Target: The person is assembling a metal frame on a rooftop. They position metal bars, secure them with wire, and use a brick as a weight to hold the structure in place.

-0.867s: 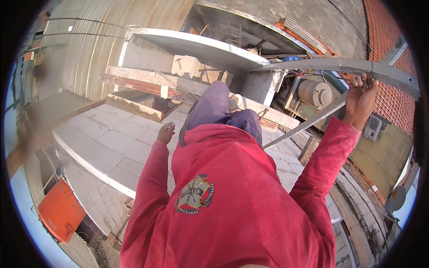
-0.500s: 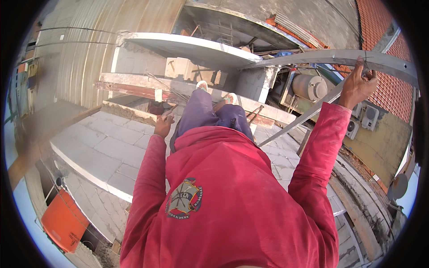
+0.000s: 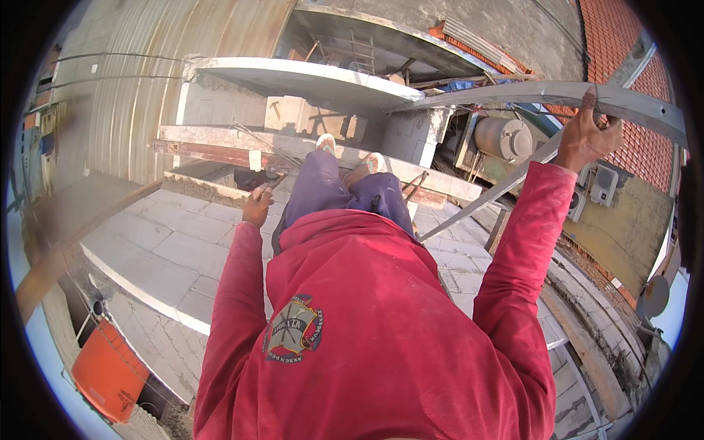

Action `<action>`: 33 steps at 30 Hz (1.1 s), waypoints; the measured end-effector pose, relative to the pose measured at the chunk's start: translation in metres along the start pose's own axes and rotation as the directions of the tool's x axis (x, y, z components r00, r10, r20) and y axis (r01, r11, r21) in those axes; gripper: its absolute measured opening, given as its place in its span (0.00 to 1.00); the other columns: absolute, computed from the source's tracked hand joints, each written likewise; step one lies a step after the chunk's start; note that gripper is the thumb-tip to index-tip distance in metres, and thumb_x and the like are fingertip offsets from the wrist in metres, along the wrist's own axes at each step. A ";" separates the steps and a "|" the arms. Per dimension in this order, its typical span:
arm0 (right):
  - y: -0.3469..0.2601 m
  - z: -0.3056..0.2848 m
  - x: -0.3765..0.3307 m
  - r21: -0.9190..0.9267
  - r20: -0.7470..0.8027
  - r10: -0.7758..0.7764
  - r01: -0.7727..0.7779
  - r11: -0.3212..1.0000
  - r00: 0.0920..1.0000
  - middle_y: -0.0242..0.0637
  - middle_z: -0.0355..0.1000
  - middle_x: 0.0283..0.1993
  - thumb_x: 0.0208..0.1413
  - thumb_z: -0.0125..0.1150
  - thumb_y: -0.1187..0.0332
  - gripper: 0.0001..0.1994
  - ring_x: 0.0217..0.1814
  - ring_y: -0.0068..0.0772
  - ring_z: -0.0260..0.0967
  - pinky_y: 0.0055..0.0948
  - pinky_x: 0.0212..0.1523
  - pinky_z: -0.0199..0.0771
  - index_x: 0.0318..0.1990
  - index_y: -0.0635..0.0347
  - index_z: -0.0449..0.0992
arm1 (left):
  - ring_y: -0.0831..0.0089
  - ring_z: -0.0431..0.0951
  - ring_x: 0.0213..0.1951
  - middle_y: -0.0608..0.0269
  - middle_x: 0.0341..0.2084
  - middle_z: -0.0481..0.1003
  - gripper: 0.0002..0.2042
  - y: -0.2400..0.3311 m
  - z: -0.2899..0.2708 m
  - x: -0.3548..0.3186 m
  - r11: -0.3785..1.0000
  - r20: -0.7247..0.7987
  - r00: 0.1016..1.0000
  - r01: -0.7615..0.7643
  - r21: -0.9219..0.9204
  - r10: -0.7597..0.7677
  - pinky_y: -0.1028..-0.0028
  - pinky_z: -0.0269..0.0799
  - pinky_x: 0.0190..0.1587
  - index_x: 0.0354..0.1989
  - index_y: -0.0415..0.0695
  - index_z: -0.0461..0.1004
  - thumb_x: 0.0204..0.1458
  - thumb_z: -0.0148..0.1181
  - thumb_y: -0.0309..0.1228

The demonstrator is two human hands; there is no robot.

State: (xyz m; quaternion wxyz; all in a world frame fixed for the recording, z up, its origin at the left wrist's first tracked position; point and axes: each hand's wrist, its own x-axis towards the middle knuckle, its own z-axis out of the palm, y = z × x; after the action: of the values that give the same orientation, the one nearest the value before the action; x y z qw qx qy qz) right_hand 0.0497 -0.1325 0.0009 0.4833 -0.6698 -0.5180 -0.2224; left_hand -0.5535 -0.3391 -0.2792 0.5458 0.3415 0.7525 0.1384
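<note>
At about nine o'clock from the knees, the left hand (image 3: pixel 258 206) is curled around a thin tool (image 3: pixel 276 181) above the block-paved roof (image 3: pixel 158 249). Farther off at two o'clock, the right hand (image 3: pixel 584 136) is raised, fingers clamped over a grey metal beam (image 3: pixel 513 94) that slants over the tank (image 3: pixel 503 138).

Matt grey metal beam (image 3: pixel 623 103), rough concrete blocks (image 3: pixel 169 249), red cloth sleeve (image 3: pixel 528 242).

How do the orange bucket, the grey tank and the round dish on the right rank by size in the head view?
1. Orange bucket, largest.
2. Grey tank.
3. Round dish, smallest.
The bucket looks nearer the camera and the fisheye bends the rim, so true sizes stay unsure.
</note>
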 end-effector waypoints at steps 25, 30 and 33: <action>0.013 -0.005 -0.002 -0.146 0.109 0.067 -0.050 0.988 0.992 0.49 0.77 0.34 0.51 0.70 0.56 0.25 0.29 0.35 0.74 0.33 0.30 0.76 0.39 0.76 0.75 | 0.66 0.81 0.39 0.49 0.41 0.78 0.23 -0.044 0.053 -0.006 0.992 -0.075 0.996 0.048 -0.115 -0.057 0.70 0.73 0.43 0.55 0.39 0.71 0.57 0.53 0.44; 0.019 -0.006 -0.002 -0.300 0.108 0.135 -0.097 0.949 0.985 0.55 0.74 0.42 0.49 0.69 0.47 0.35 0.39 0.41 0.73 0.36 0.40 0.75 0.47 0.77 0.70 | 0.68 0.78 0.44 0.50 0.43 0.75 0.24 -0.098 0.080 0.005 0.953 -0.011 0.988 0.145 -0.267 -0.154 0.71 0.76 0.43 0.56 0.33 0.68 0.59 0.53 0.41; 0.022 -0.006 0.000 -0.359 0.075 0.227 -0.186 0.915 0.971 0.57 0.72 0.46 0.49 0.66 0.44 0.38 0.46 0.46 0.72 0.39 0.44 0.75 0.51 0.77 0.68 | 0.68 0.79 0.40 0.50 0.41 0.77 0.23 -0.098 0.083 0.012 0.909 0.015 0.975 0.214 -0.358 -0.223 0.71 0.76 0.42 0.55 0.34 0.70 0.59 0.54 0.41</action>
State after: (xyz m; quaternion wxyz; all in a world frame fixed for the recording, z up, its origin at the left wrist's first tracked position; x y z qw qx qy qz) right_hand 0.0709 -0.1377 -0.0057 0.3470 -0.8075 -0.4234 -0.2196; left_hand -0.5153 -0.4160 -0.3748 0.6010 0.1484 0.7552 0.2154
